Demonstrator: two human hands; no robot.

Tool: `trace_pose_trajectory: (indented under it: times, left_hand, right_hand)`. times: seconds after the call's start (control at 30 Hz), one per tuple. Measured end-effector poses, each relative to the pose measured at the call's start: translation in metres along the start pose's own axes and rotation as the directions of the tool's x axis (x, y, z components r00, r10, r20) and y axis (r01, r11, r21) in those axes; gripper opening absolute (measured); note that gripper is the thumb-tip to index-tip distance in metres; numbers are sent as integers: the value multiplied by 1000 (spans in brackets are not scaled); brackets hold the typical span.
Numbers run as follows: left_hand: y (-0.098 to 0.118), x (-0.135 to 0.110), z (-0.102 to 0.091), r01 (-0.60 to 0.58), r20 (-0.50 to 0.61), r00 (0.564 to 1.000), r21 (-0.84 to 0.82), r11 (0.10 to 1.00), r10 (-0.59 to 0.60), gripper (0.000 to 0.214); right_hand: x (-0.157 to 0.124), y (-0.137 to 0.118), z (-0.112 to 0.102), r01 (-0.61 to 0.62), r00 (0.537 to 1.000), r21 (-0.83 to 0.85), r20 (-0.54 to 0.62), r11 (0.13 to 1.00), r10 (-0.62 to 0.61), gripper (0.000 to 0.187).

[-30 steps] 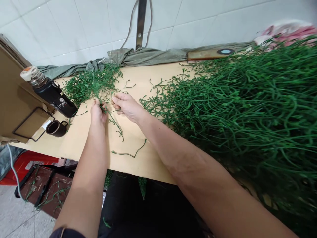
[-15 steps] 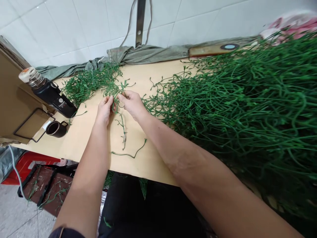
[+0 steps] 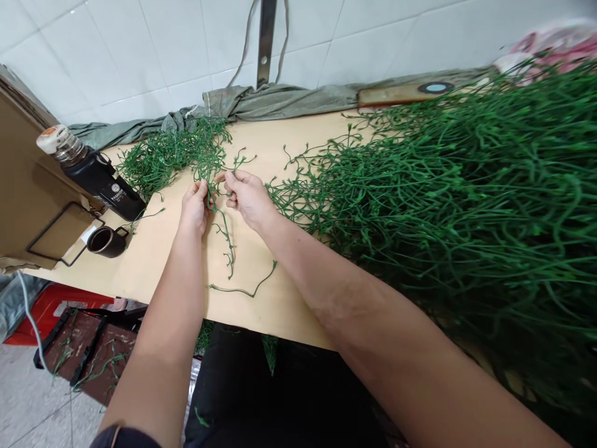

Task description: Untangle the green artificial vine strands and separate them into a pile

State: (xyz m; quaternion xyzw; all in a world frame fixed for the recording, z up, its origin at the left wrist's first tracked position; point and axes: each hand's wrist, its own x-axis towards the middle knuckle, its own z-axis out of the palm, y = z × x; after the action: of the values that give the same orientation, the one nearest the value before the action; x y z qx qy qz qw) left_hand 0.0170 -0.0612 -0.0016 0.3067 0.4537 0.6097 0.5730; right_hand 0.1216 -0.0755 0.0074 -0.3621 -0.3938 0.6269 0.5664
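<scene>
My left hand (image 3: 194, 206) and my right hand (image 3: 247, 194) meet over the tan table top (image 3: 153, 261), both pinched on a thin green plastic stem (image 3: 227, 239) that hangs down toward me from between them. Its upper branches reach to a small heap of green stems (image 3: 163, 155) just beyond my hands. A single loose stem (image 3: 242, 287) lies on the table below my hands. A very large pile of green stems (image 3: 466, 205) fills the right side.
A black flask (image 3: 96, 174) lies at the left with a dark cup (image 3: 105, 241) beside it, next to a cardboard box (image 3: 23, 186). A grey-green cloth (image 3: 280, 102) runs along the tiled wall. Red and brown crates (image 3: 69, 336) sit on the floor.
Both hands moved up and a little right toward the small heap, drawing closer together. The stem between them now hangs straighter.
</scene>
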Motion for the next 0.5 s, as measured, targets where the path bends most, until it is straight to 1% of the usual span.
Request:
trace_pose_trajectory:
  times: [0.13, 0.23, 0.27, 0.33, 0.4, 0.43, 0.47, 0.5]
  left_hand:
    - [1, -1, 1, 19, 8, 1000, -37, 999, -19, 20]
    - [-1, 6, -2, 24, -6, 1000, -60, 998, -24, 23]
    - [-2, 9, -5, 14, -45, 999, -80, 997, -18, 25]
    - [-2, 18, -10, -8, -147, 989, -145, 989, -14, 28]
    - [-2, 24, -16, -54, -223, 975, -194, 980, 10, 30]
    - [-2, 26, -17, -77, -223, 974, -193, 978, 33, 30]
    - [-2, 25, -18, -98, -199, 978, -181, 979, 61, 29]
    - [-2, 24, -18, -116, -172, 981, -156, 981, 89, 28]
  right_hand:
    - [-3, -1, 5, -45, 997, 0, 67, 999, 45, 28]
    - [-9, -5, 13, -41, 995, -89, 88, 995, 49, 30]
    - [-12, -7, 16, -17, 995, -126, 96, 992, 29, 32]
    - [-18, -10, 22, 75, 988, -173, 146, 982, -50, 35]
    - [-22, -13, 28, 192, 964, -171, 218, 966, -153, 37]
    - [-22, -13, 30, 238, 950, -165, 245, 957, -194, 37]
    - [-21, -12, 30, 264, 943, -167, 253, 950, -217, 37]
    - [-20, -10, 30, 265, 946, -182, 240, 947, -218, 37]
